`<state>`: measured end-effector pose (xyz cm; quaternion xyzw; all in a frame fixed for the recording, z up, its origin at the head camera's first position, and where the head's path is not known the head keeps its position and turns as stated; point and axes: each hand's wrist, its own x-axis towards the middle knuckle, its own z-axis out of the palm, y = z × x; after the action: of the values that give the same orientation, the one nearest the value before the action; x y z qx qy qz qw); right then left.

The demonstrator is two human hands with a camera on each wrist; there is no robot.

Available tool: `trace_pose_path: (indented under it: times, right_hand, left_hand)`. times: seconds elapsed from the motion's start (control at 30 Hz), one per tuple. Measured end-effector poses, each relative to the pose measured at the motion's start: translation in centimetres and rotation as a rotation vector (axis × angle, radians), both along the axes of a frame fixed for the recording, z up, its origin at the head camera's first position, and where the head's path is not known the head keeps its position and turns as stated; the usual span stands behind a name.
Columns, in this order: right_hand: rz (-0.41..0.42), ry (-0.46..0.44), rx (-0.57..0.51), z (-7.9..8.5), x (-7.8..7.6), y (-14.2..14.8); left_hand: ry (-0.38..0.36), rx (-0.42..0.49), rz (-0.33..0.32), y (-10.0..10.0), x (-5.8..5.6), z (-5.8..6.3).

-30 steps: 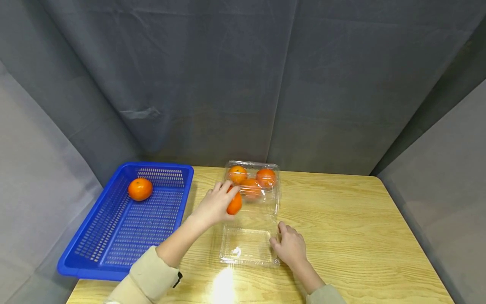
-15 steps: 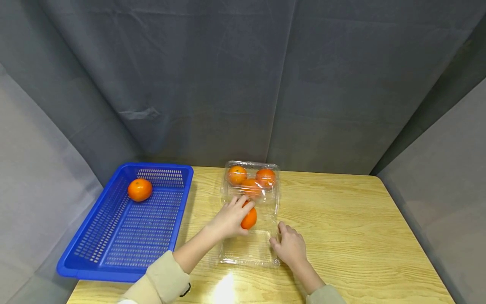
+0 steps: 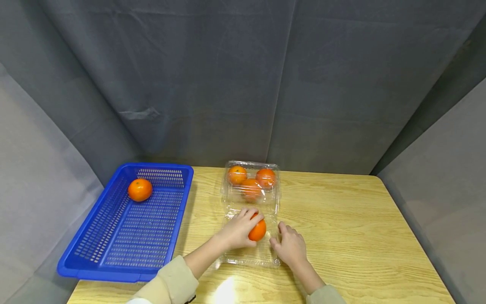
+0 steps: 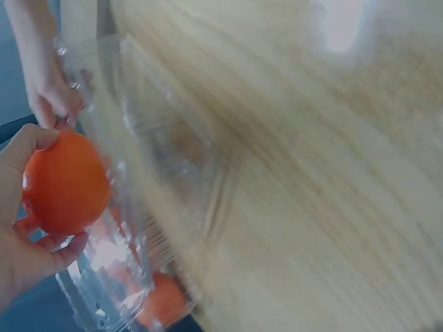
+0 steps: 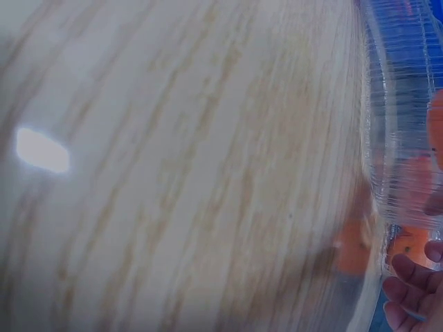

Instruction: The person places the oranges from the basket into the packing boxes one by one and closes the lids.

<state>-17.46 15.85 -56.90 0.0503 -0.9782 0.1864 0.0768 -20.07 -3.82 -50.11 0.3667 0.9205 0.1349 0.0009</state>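
Observation:
In the head view, my left hand [image 3: 241, 230] grips an orange [image 3: 257, 230] over the near half of a clear plastic clamshell box [image 3: 250, 262]. In the left wrist view, the thumb and fingertips of that hand [image 4: 31, 228] curve round the orange [image 4: 68, 183]. Several more oranges [image 3: 251, 188] sit in the far half of the box, seen through clear plastic. My right hand [image 3: 291, 245] rests beside the box's right edge, fingers loosely bent. In the right wrist view, its fingers [image 5: 408, 287] show at the lower right, with a gap between them and the thumb.
A blue perforated basket [image 3: 180, 211] stands on the left with one orange [image 3: 140, 190] in it. The wooden table [image 3: 349, 228] extends right of the box. A grey cloth curtain [image 3: 243, 84] hangs behind the table, with lighter panels at both sides.
My left hand has carried the orange rightward and nearer, from beside the box's middle to over its near half. The right hand has stayed where it was.

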Motion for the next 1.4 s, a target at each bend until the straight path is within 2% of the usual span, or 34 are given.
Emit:
trace_pose_path:
  times: [0.2,0.43,0.63,0.8,1.13,1.4]
  right_hand:
    - [0.006,0.015,-0.003,0.0,0.0,0.0]
    - [0.007,0.024,0.003,0.0,0.0,0.0]
    - [0.004,0.016,0.0,-0.2,0.0,0.0]
    - [0.002,0.02,-0.004,-0.3,0.0,0.0]
    - [0.003,0.056,-0.022,-0.3,0.0,0.0]
    - [0.007,0.054,-0.025,-0.3,0.0,0.0]
  left_hand:
    - [0.025,-0.02,-0.011,0.7,0.2,-1.7]
    - [-0.007,-0.036,0.02,1.4,0.7,-2.4]
    - [0.004,-0.061,0.033,1.8,0.8,-3.2]
    - [0.007,-0.072,0.045,2.0,1.0,-3.5]
    - [0.058,-0.083,0.058,2.3,1.3,-4.1]
    - [0.053,-0.08,0.063,2.3,1.4,-4.3]
